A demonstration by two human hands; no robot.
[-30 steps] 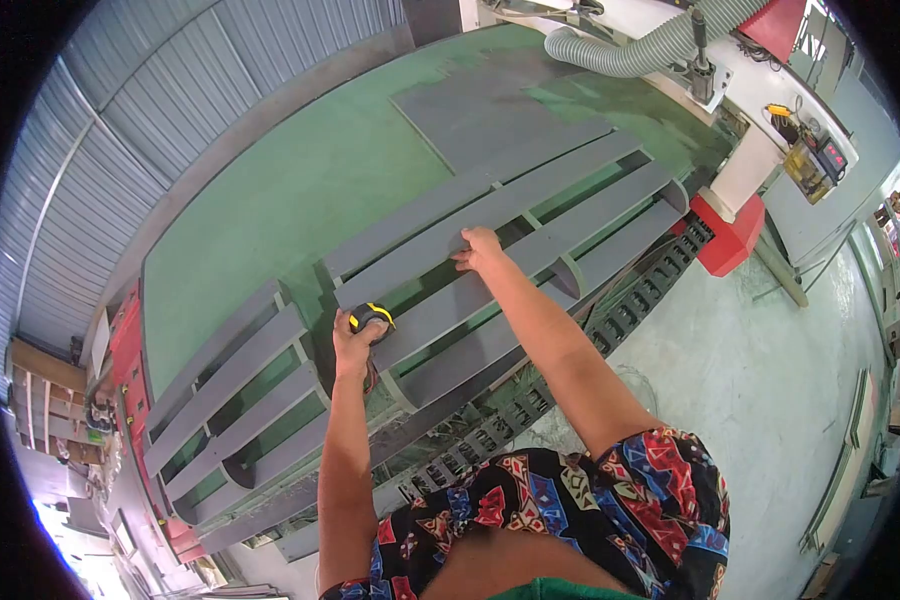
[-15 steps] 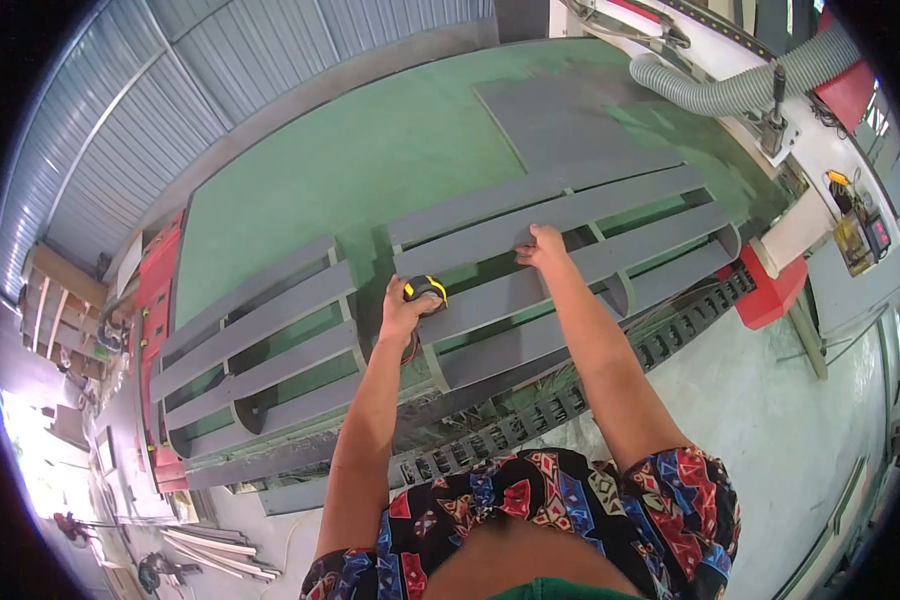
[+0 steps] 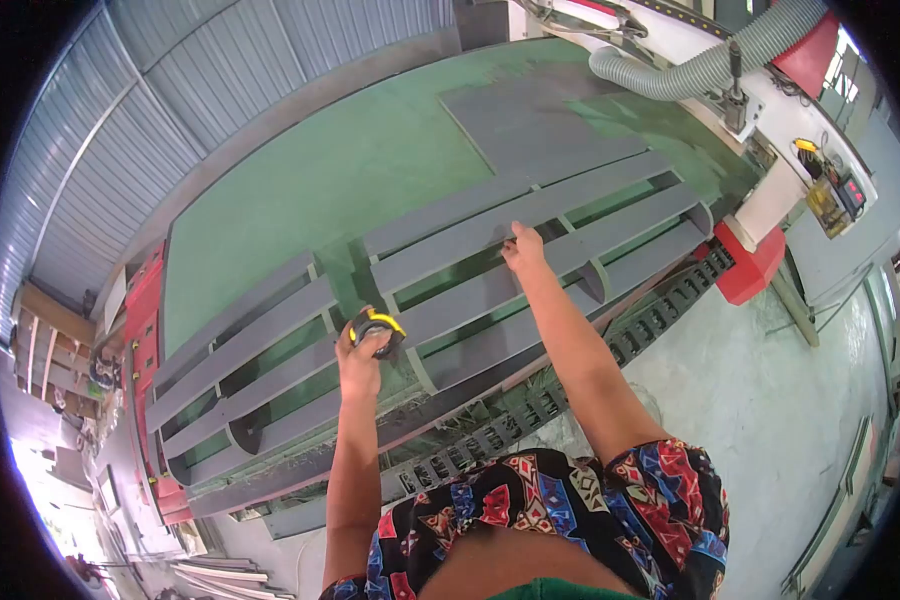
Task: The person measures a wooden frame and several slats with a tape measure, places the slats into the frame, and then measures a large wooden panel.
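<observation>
My left hand (image 3: pixel 358 362) is closed around a black-and-yellow tape measure (image 3: pixel 378 325), held over the gap between two grey slatted frames. My right hand (image 3: pixel 523 248) has its fingers closed at the edge of a grey slat (image 3: pixel 460 243) of the right slatted frame (image 3: pixel 560 295); the fingertips are partly hidden. Left of the tape measure lies the other slatted frame (image 3: pixel 270 310), with curved crosspieces under its slats. No blade can be made out between my hands.
Both frames lie on a green machine bed (image 3: pixel 300 190). A grey sheet (image 3: pixel 530 115) lies at its back. A ribbed hose (image 3: pixel 690 75) and white gantry stand at the right, above a red block (image 3: pixel 750 262). A black cable chain (image 3: pixel 570 375) runs along the near edge.
My left hand has moved left and nearer with the tape measure, off the right frame's end to over the gap. My right hand stays at the slat. The view has shifted slightly.
</observation>
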